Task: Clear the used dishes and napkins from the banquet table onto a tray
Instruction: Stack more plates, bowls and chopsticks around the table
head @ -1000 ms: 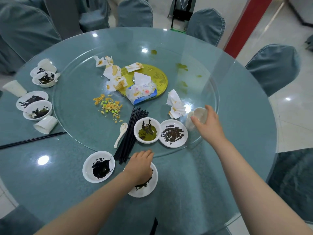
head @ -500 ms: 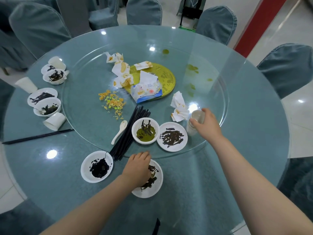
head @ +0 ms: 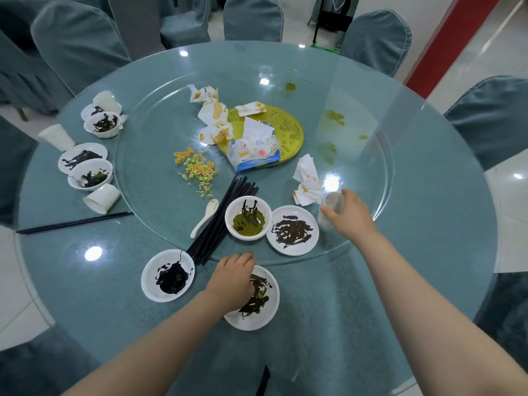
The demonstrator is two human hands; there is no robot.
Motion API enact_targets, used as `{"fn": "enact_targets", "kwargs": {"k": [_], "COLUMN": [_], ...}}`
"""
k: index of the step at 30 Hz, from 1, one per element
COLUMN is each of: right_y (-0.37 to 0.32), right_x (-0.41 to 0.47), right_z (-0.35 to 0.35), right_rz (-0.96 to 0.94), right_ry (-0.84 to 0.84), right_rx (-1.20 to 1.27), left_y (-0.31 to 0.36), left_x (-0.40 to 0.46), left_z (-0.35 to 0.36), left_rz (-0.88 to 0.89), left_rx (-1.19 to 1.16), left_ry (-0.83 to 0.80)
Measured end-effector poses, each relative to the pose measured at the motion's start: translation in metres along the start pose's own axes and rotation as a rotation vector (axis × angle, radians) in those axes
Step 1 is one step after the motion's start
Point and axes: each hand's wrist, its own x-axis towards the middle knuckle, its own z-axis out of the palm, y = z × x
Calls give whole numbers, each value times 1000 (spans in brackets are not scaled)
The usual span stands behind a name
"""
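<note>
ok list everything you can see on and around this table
plates: 5 or more, white, sauce-smeared, near and left edges
bowls: 3, white, one by chopsticks, two left
cups: 4, white, three left, one in right hand
chopsticks: black bundle on turntable; more at left edge
spoon: 1, white, beside bundle
napkins: several, white, stained
tissue pack: 1, blue-white, on gold disc
chairs: several, grey-blue covers
left hand: on nearest plate
right hand: grips cup

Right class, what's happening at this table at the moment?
A person is clearing a messy banquet table. The left hand grips the rim of a sauce-smeared plate at the near edge, while the right hand holds a plastic cup on the glass turntable. Stained napkins, chopsticks and other dishes are uncollected.
</note>
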Motion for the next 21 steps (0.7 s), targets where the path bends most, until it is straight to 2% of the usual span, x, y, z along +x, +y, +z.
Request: {"fn": "enact_targets", "kwargs": {"k": [3, 6, 8, 14, 21], "right_y": [-3, -16, -26, -59, -88], "right_x": [-5, -18, -28, -65, -107], "right_z": [1, 4, 9, 38, 83], "right_rz": [-81, -231, -305, -340, -271], "right_ry": [95, 244, 274, 99, -170], "right_rx": [-66, -23, 7, 181, 344], "left_y": [-2, -4, -8, -32, -74], "left_x": [-1, -3, -5, -19, -49], "left_z": [-2, -4, -5, -15, -20], "left_rz": [-3, -7, -13, -87, -327], "left_rx": [-20, -42, -84, -217, -457], "left_ry": [7, 67, 115, 307, 470]}}
